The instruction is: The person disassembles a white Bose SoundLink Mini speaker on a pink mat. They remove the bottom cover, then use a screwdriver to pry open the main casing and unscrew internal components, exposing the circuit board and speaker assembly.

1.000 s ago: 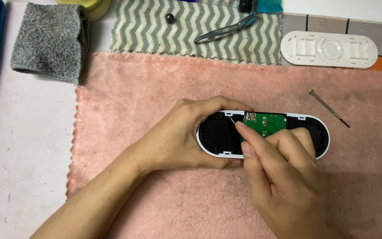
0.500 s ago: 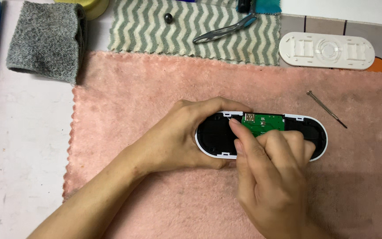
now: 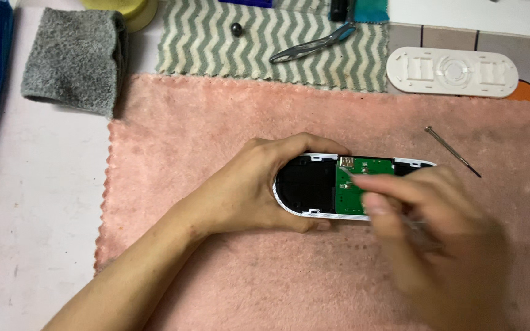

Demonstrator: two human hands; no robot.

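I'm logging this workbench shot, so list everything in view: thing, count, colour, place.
device shell: 1, white rim with black inside, centre of the pink towel
circuit board: 1, green, inside the shell
pink towel: 1, under the work
striped cloth: 1, green and white, top
grey cloth: 1, folded, top left
tweezers: 1, grey, on the striped cloth
small ball: 1, dark, on the striped cloth
cover plate: 1, white, top right
thin metal rod: 1, right, on the pink towel
left hand: grips the shell
right hand: blurred, fingers over the board
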